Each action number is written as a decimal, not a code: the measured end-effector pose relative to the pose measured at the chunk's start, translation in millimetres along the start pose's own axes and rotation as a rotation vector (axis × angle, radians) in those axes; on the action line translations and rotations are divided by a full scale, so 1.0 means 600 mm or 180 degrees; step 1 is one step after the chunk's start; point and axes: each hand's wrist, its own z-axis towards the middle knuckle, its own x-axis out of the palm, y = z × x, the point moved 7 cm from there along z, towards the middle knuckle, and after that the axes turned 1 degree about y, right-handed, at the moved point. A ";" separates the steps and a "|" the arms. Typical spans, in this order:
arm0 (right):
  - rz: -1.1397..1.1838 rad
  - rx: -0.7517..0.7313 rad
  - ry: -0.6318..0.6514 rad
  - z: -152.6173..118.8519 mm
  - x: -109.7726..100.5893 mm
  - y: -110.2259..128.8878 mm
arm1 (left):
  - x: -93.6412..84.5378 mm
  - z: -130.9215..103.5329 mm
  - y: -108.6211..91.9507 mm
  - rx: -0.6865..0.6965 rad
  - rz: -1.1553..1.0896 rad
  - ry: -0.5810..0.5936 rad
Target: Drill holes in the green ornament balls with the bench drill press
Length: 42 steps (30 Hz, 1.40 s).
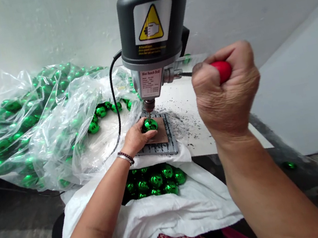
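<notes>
With the green ball under the bit as clock centre and 12 o'clock toward the wall, I observe the following from left to right.

At 9 o'clock, a clear plastic bag [51,149] lies on the white table [211,138], loaded with shiny green balls [12,105]. More balls show at its right edge, at 10 o'clock. A black cord [115,98] hangs from the drill between bag and machine.

The left hand [137,136] enters from 8 o'clock, bracelets [125,157] at the wrist. Its fingers and thumb are closed around the sides of the green ball [150,124], steadying it on a brown board [161,132] upon the grey base plate [158,149].

At 6 o'clock, a white cloth [175,214] is spread over the lap, with a cluster of further green balls [156,180] resting in it.

At 12 o'clock, the bench drill [155,26] stands above the work, its chuck [149,105] pointing down. The bit [149,115] reaches the ball's top; I cannot tell whether it has entered.

Dark shavings [190,126] litter the table at 3 o'clock. At 2 o'clock, the right hand [227,91] is wrapped in a fist around the feed lever's red knob [224,70].

At 4 o'clock, one green item [289,165] lies low beyond the table.
</notes>
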 end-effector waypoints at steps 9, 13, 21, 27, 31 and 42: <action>0.0102 -0.0111 -0.0003 -0.017 -0.002 -0.003 | 0.000 -0.003 -0.003 0.0001 0.0169 0.0031; 0.0171 -0.0121 0.0023 -0.029 0.001 -0.008 | 0.000 -0.002 -0.001 -0.0001 0.0127 0.0032; 0.0176 -0.0206 -0.0105 -0.053 0.001 -0.014 | 0.001 -0.001 -0.003 0.0119 0.0173 0.0086; 0.0077 -0.0264 -0.0093 -0.082 0.002 -0.025 | 0.000 -0.001 0.000 0.0074 0.0127 0.0069; 0.0072 -0.0192 -0.0170 -0.073 0.001 -0.025 | 0.000 -0.001 -0.001 0.0010 0.0102 0.0076; -0.0269 0.0538 0.0196 0.088 0.035 -0.009 | -0.026 -0.062 -0.017 0.0347 -0.0153 0.0025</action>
